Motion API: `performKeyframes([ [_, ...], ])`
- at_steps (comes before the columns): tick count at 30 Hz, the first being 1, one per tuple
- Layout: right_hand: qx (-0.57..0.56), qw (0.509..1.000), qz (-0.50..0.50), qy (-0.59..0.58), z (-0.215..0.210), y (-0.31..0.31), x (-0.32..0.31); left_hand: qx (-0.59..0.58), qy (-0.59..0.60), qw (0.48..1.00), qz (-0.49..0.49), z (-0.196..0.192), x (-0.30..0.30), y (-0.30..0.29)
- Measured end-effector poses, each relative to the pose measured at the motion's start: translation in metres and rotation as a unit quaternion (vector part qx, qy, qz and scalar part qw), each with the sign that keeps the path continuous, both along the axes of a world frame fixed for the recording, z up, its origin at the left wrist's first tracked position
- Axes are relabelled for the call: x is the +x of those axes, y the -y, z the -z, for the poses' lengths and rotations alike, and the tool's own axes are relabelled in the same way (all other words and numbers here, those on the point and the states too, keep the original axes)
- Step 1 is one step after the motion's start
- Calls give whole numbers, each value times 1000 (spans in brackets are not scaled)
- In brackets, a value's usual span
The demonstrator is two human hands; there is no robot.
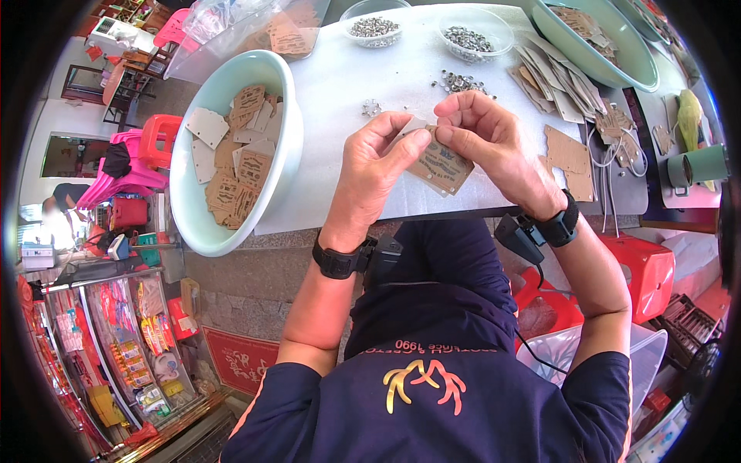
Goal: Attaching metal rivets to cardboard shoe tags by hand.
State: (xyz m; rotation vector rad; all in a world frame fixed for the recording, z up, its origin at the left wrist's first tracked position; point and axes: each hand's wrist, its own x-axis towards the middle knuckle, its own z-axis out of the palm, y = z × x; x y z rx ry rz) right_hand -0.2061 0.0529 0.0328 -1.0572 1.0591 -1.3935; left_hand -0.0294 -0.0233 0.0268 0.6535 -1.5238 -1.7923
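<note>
Both my hands hold a brown cardboard tag [440, 166] just above the white table top [340, 92]. My left hand [374, 166] pinches the tag's upper left edge with thumb and forefinger. My right hand [486, 139] grips its upper right edge, fingers curled over the top. A small heap of silver metal eyelets [461, 81] lies on the table just beyond my fingers, and one small metal piece [371, 107] sits to the left of it.
A pale green basin [289, 116] with several brown and white tags stands at the left. Two clear bowls [376, 29] [475, 35] of eyelets sit at the back. Loose tags [559, 89] and a second green basin [571, 46] lie right. Red stools [648, 270] stand below.
</note>
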Motion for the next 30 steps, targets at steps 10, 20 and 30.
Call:
performKeyframes([
  [10, -50, 990, 107, -77, 16, -1, 26, 3, -18, 998, -65, 5, -22, -23],
  [20, -21, 990, 111, -88, 6, -6, 21, -12, -8, 998, -62, 3, -17, -23],
  [30, 13, 995, 63, -74, -8, -17, 16, 20, -84, 995, -50, 4, -6, -15],
])
